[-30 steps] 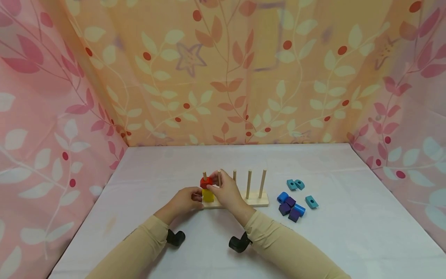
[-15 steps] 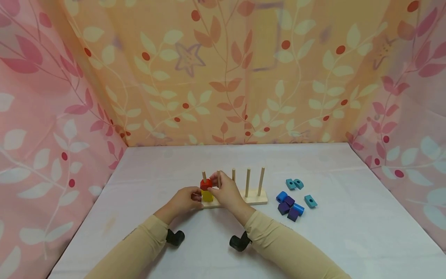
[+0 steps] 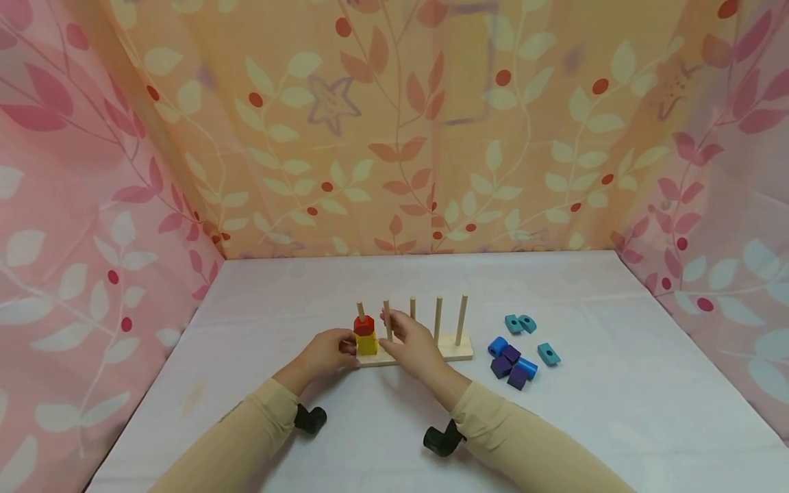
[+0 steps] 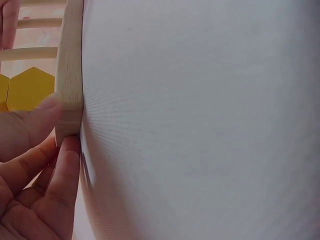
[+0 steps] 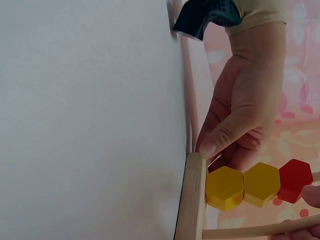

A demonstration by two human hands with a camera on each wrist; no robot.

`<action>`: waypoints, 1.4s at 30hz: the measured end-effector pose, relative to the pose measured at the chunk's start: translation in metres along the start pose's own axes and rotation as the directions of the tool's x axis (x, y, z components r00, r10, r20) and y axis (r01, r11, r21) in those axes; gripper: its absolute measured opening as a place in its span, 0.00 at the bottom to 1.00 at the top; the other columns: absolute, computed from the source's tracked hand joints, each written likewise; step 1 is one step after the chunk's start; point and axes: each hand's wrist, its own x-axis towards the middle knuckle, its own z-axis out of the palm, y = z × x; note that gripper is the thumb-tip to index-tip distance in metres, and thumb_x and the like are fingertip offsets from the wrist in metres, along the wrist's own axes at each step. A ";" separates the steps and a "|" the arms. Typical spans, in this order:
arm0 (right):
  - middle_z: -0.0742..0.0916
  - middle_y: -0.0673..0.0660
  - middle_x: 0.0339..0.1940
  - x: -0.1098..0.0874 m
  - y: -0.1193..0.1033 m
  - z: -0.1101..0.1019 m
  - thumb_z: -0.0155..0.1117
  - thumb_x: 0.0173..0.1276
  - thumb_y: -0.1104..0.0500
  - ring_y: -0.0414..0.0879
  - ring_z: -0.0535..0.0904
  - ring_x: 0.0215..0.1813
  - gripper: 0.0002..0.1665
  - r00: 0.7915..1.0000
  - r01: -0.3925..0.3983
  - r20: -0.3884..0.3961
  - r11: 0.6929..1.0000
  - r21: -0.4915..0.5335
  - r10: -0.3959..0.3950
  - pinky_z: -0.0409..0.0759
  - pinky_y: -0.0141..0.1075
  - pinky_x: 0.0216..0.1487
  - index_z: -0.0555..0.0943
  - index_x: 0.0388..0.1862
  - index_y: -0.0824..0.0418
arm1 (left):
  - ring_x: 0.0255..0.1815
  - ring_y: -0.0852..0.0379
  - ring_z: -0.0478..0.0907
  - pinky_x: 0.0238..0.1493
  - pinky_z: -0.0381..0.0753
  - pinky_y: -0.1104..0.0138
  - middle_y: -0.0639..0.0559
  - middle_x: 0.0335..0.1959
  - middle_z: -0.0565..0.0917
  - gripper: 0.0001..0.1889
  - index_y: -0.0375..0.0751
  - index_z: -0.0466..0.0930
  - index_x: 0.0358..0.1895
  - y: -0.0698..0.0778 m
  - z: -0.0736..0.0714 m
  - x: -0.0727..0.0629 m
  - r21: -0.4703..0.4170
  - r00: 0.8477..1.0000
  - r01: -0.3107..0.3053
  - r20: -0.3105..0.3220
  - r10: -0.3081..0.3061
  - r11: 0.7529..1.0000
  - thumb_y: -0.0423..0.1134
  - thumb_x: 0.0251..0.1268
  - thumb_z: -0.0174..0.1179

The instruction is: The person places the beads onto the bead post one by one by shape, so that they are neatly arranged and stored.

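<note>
A wooden peg board (image 3: 456, 348) with a row of upright pegs stands on the table. Its leftmost peg carries two yellow hexagonal blocks (image 5: 225, 187), with a red hexagonal block (image 3: 364, 325) on top of them. My left hand (image 3: 324, 355) grips the board's left end; in the left wrist view the thumb (image 4: 40, 122) lies on its upper edge, fingers against the end. Around the second peg (image 3: 387, 322) my right hand (image 3: 414, 342) has its fingers and thumb apart, holding nothing. In the right wrist view, a right fingertip (image 5: 312, 195) is close to the red block.
Right of the board lie several loose blocks: purple blocks (image 3: 502, 368), blue cylinders (image 3: 527, 368) and teal pieces with holes (image 3: 548, 354). Black wrist devices (image 3: 442, 440) hang below both sleeves. Patterned curtains (image 3: 401, 137) rise at the back and sides of the white table (image 3: 277, 294).
The red block has settled lower, onto the yellow blocks. My right hand has let go of it and moved slightly right. My left hand stays at the board's end.
</note>
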 end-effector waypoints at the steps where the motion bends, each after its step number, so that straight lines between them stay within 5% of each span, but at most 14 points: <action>1: 0.78 0.59 0.57 -0.001 0.000 -0.002 0.63 0.60 0.65 0.50 0.74 0.59 0.28 1.000 0.006 0.005 1.000 0.008 -0.006 0.70 0.40 0.57 0.70 0.60 0.62 | 0.36 0.59 0.74 0.43 0.77 0.64 0.55 0.33 0.79 0.20 0.40 0.78 0.45 0.000 0.000 0.000 0.000 1.000 0.001 -0.001 -0.001 1.000 0.35 0.45 0.70; 16: 0.84 0.57 0.44 -0.021 0.005 -0.065 0.63 0.60 0.64 0.47 0.81 0.46 0.15 0.998 -0.062 -0.026 0.996 0.065 0.064 0.77 0.35 0.47 0.79 0.48 0.60 | 0.37 0.58 0.74 0.44 0.76 0.64 0.55 0.33 0.78 0.20 0.40 0.77 0.45 0.003 0.000 0.000 -0.003 1.000 0.013 0.003 -0.013 1.000 0.35 0.46 0.70; 31: 0.83 0.64 0.43 -0.048 0.052 -0.153 0.62 0.61 0.63 0.42 0.81 0.41 0.14 0.987 -0.075 -0.147 0.996 -0.049 0.067 0.77 0.26 0.41 0.78 0.47 0.64 | 0.36 0.57 0.74 0.41 0.77 0.65 0.55 0.33 0.78 0.22 0.41 0.77 0.46 0.000 -0.002 0.001 0.003 1.000 0.012 0.026 -0.012 1.000 0.39 0.44 0.71; 37: 0.83 0.64 0.44 -0.063 0.065 -0.175 0.62 0.62 0.62 0.43 0.81 0.43 0.15 0.975 -0.168 -0.168 0.975 -0.147 0.143 0.76 0.25 0.41 0.78 0.48 0.65 | 0.36 0.56 0.73 0.39 0.77 0.66 0.55 0.32 0.77 0.20 0.42 0.78 0.44 0.004 -0.003 0.000 0.037 1.000 0.002 0.024 -0.003 0.999 0.37 0.44 0.71; 42: 0.83 0.64 0.44 -0.071 0.073 -0.183 0.61 0.62 0.64 0.51 0.80 0.46 0.15 0.968 -0.241 -0.127 0.949 -0.205 0.218 0.78 0.33 0.44 0.77 0.48 0.67 | 0.36 0.56 0.72 0.39 0.77 0.66 0.54 0.33 0.77 0.20 0.41 0.77 0.44 0.007 -0.004 0.000 0.035 1.000 0.013 0.025 -0.014 0.999 0.37 0.45 0.71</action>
